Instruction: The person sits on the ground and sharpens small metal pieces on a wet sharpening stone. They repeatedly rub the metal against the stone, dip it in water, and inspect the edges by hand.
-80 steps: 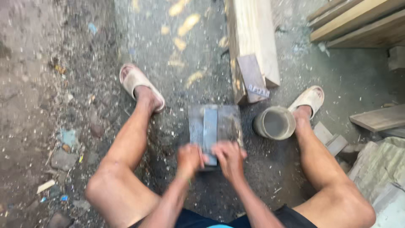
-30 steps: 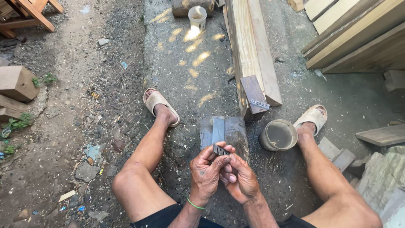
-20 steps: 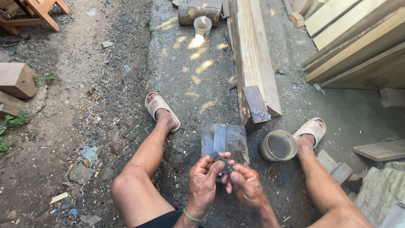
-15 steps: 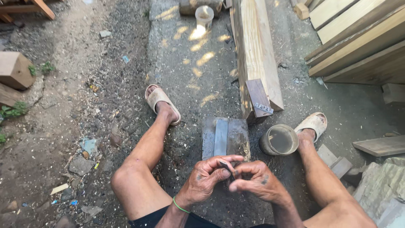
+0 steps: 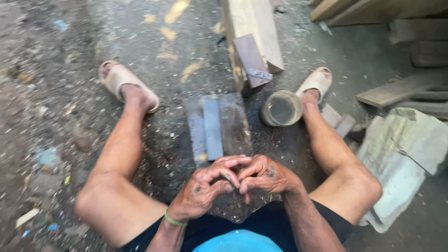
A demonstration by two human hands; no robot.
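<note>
On the ground between the legs, the left hand (image 5: 205,189) and right hand (image 5: 266,175) press together, fingers curled. I cannot tell what they hold. A flat stone (image 5: 214,126) lies just ahead, a cup (image 5: 281,108) beside it.

Matt grey stone slab (image 5: 217,126), rough wood beam (image 5: 254,28), gritty concrete ground (image 5: 154,37)

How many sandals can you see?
2. One sandal is on the foot at the upper left, on the dirty ground. The other sandal is on the foot at the upper right, beside the round can. None looks hidden.
</note>
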